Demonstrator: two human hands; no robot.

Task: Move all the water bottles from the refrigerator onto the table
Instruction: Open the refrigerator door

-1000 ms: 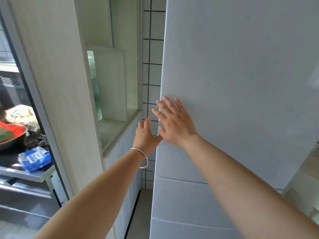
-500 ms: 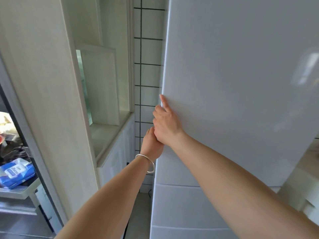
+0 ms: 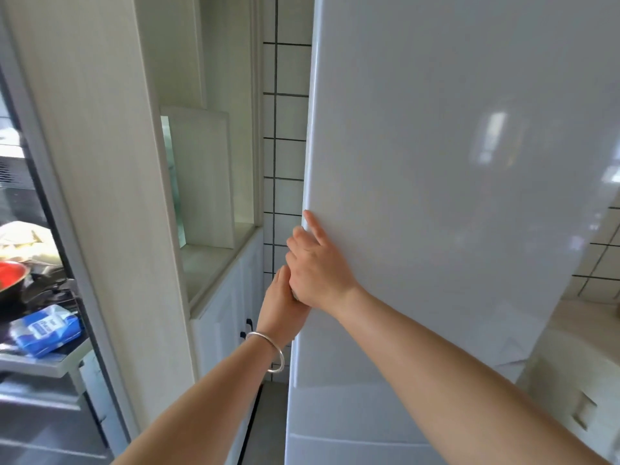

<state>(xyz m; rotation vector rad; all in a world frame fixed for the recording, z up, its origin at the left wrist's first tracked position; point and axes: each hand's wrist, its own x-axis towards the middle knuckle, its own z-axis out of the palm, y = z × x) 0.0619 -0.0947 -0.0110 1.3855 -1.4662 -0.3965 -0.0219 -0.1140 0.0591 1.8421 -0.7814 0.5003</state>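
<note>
The white refrigerator door (image 3: 453, 162) fills the right of the view and stands closed. My right hand (image 3: 318, 266) grips the door's left edge at mid height, its fingers curled round the edge and the forefinger lying straight up along it. My left hand (image 3: 280, 307), with a silver bangle on the wrist, reaches in just below and behind the right hand at the same edge; its fingers are hidden behind the door and the right hand. No water bottles and no table are in view.
A tiled wall (image 3: 285, 129) and a white cabinet with a recessed shelf (image 3: 214, 256) stand close on the left of the refrigerator. Further left, past a door frame (image 3: 100, 196), lie a blue packet (image 3: 47, 330) and a pan (image 3: 13, 280). A lower drawer front (image 3: 352, 414) sits under the door.
My right hand went from lying flat on the door front to curling round its left edge. My left hand slid in under it at that edge. The view came closer.
</note>
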